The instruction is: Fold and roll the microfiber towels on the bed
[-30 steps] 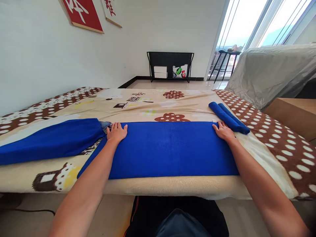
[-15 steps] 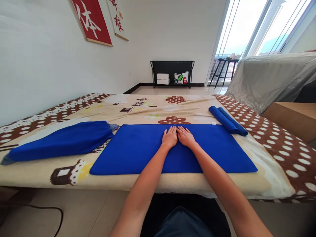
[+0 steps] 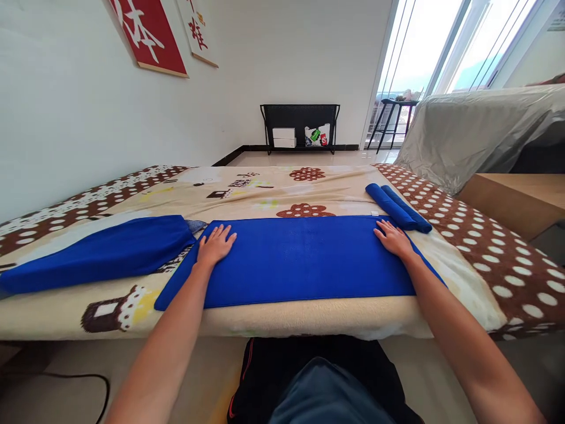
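Note:
A blue towel-like cloth [image 3: 300,259] lies spread flat near the bed's front edge. My left hand [image 3: 215,245] rests palm down on its far left corner, fingers spread. On the far right corner lies my right hand [image 3: 394,237], also flat and open, close to a small white tag [image 3: 375,214]. Just beyond the right hand sit two rolled blue cloths [image 3: 395,207], side by side. To the left of the spread cloth is another blue cloth [image 3: 97,250], loosely laid, with a greyish underside showing at its ends.
A cream blanket with brown dotted borders [image 3: 247,203] covers the bed. A black rack [image 3: 300,126] with white boxes [image 3: 283,138] stands by the far wall. At the right are a plastic-covered piece of furniture [image 3: 477,129], a wooden surface [image 3: 525,191] and a stool [image 3: 392,121].
My hands have slid apart from the middle of the far edge, the left one to the left corner and the right one to the right corner. The camera view has shifted slightly.

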`<move>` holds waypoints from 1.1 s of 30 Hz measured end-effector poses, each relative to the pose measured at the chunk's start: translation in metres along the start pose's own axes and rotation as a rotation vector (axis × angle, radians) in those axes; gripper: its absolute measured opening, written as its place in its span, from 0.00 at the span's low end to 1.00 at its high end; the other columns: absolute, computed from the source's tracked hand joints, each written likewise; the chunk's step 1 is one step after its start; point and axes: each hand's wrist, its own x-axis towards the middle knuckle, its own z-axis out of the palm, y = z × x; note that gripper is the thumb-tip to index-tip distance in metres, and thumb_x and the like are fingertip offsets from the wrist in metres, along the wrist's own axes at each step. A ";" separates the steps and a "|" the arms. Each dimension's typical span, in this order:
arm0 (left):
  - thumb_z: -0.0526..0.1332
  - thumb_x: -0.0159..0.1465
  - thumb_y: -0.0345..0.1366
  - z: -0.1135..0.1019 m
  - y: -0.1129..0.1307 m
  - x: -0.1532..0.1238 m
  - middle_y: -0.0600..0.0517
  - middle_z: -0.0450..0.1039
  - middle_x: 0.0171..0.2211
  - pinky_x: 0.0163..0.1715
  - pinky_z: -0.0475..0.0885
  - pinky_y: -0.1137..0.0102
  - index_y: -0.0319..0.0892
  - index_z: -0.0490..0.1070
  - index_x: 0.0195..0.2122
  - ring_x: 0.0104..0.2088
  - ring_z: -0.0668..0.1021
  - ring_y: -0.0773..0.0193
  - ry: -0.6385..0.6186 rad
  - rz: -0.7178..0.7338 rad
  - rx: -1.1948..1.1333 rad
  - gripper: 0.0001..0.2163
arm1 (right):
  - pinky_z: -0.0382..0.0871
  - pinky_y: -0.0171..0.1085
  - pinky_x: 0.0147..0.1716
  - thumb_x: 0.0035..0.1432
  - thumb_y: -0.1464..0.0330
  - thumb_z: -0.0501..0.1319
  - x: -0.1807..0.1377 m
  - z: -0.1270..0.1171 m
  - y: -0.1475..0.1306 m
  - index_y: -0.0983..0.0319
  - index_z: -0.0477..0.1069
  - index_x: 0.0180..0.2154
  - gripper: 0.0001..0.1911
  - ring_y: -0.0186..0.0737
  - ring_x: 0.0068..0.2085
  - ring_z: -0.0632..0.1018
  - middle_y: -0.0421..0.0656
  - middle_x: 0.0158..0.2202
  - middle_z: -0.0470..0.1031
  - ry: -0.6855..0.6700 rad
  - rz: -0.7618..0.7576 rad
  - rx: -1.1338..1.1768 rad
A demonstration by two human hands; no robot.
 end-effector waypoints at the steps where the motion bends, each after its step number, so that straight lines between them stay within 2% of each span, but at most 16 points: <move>1: 0.58 0.68 0.47 -0.001 -0.011 0.000 0.43 0.56 0.67 0.64 0.53 0.41 0.44 0.61 0.64 0.66 0.61 0.46 0.006 -0.012 -0.002 0.25 | 0.52 0.58 0.65 0.68 0.57 0.55 -0.003 -0.002 0.009 0.60 0.62 0.63 0.26 0.50 0.67 0.61 0.50 0.67 0.59 -0.006 0.001 0.000; 5: 0.57 0.69 0.48 -0.002 -0.038 0.003 0.43 0.56 0.68 0.65 0.54 0.42 0.43 0.60 0.64 0.67 0.61 0.47 0.008 -0.020 -0.014 0.26 | 0.54 0.48 0.67 0.69 0.54 0.48 -0.015 -0.007 0.033 0.59 0.61 0.64 0.28 0.45 0.68 0.60 0.46 0.68 0.60 -0.013 0.005 -0.010; 9: 0.49 0.71 0.47 -0.004 -0.051 -0.011 0.44 0.55 0.69 0.67 0.51 0.51 0.42 0.60 0.66 0.69 0.58 0.53 -0.002 0.029 -0.017 0.25 | 0.57 0.48 0.66 0.68 0.52 0.45 -0.036 -0.013 0.043 0.60 0.62 0.64 0.31 0.46 0.67 0.62 0.45 0.67 0.61 0.018 -0.003 -0.026; 12: 0.44 0.70 0.48 -0.007 -0.057 -0.047 0.50 0.56 0.69 0.69 0.49 0.57 0.45 0.60 0.66 0.70 0.57 0.58 0.022 0.057 -0.010 0.26 | 0.53 0.47 0.67 0.69 0.55 0.43 -0.072 -0.018 0.047 0.63 0.61 0.65 0.31 0.45 0.69 0.59 0.47 0.67 0.60 0.056 -0.036 -0.035; 15: 0.44 0.69 0.51 -0.013 -0.067 -0.102 0.57 0.55 0.68 0.68 0.50 0.58 0.52 0.59 0.66 0.69 0.58 0.61 0.080 0.032 -0.004 0.27 | 0.53 0.48 0.67 0.69 0.56 0.42 -0.125 -0.022 0.055 0.63 0.60 0.66 0.31 0.45 0.69 0.59 0.47 0.67 0.59 0.089 -0.050 -0.040; 19: 0.41 0.69 0.47 -0.025 -0.084 -0.167 0.70 0.51 0.67 0.68 0.50 0.59 0.69 0.46 0.68 0.69 0.58 0.66 0.216 -0.023 -0.020 0.25 | 0.54 0.50 0.67 0.68 0.60 0.42 -0.188 -0.026 0.071 0.59 0.60 0.65 0.28 0.43 0.67 0.63 0.44 0.66 0.63 0.211 -0.041 -0.040; 22: 0.40 0.69 0.44 -0.044 -0.079 -0.182 0.76 0.47 0.67 0.68 0.52 0.60 0.75 0.38 0.67 0.68 0.59 0.68 0.329 -0.029 -0.051 0.27 | 0.56 0.51 0.66 0.66 0.63 0.44 -0.198 -0.036 0.064 0.59 0.65 0.62 0.27 0.45 0.66 0.64 0.45 0.65 0.65 0.318 -0.011 -0.049; 24: 0.40 0.69 0.43 -0.059 -0.053 -0.174 0.76 0.44 0.68 0.68 0.53 0.58 0.73 0.38 0.68 0.69 0.58 0.65 0.404 0.012 -0.097 0.27 | 0.57 0.50 0.65 0.65 0.66 0.45 -0.183 -0.047 0.036 0.62 0.68 0.60 0.27 0.47 0.68 0.61 0.47 0.67 0.61 0.368 0.018 -0.053; 25: 0.40 0.69 0.42 -0.064 -0.032 -0.168 0.75 0.44 0.68 0.68 0.53 0.57 0.70 0.40 0.69 0.69 0.58 0.64 0.433 0.056 -0.136 0.27 | 0.57 0.50 0.65 0.64 0.68 0.45 -0.172 -0.052 0.014 0.63 0.68 0.59 0.27 0.47 0.68 0.60 0.48 0.68 0.59 0.387 0.018 -0.047; 27: 0.39 0.69 0.39 -0.068 0.025 -0.154 0.68 0.48 0.70 0.68 0.54 0.61 0.59 0.43 0.71 0.68 0.59 0.65 0.395 0.188 -0.163 0.27 | 0.56 0.48 0.65 0.63 0.71 0.44 -0.148 -0.056 -0.044 0.65 0.67 0.61 0.28 0.45 0.68 0.61 0.49 0.67 0.60 0.354 -0.064 0.003; 30: 0.44 0.69 0.38 -0.048 0.128 -0.142 0.60 0.54 0.69 0.67 0.55 0.67 0.48 0.57 0.68 0.68 0.60 0.66 0.179 0.415 -0.134 0.26 | 0.54 0.51 0.66 0.65 0.72 0.44 -0.125 -0.040 -0.141 0.67 0.65 0.61 0.26 0.47 0.67 0.62 0.51 0.66 0.62 0.169 -0.247 0.038; 32: 0.46 0.68 0.36 -0.023 0.186 -0.143 0.56 0.51 0.70 0.67 0.54 0.65 0.45 0.57 0.68 0.69 0.58 0.64 0.064 0.493 -0.107 0.26 | 0.57 0.48 0.64 0.66 0.69 0.48 -0.122 -0.019 -0.193 0.64 0.62 0.63 0.26 0.44 0.67 0.63 0.48 0.66 0.62 0.099 -0.331 0.051; 33: 0.46 0.67 0.35 -0.010 0.208 -0.145 0.53 0.51 0.70 0.67 0.55 0.64 0.44 0.58 0.68 0.69 0.58 0.63 0.017 0.507 -0.095 0.26 | 0.58 0.48 0.63 0.67 0.69 0.48 -0.124 -0.008 -0.212 0.63 0.61 0.65 0.26 0.44 0.67 0.63 0.48 0.66 0.61 0.077 -0.352 0.054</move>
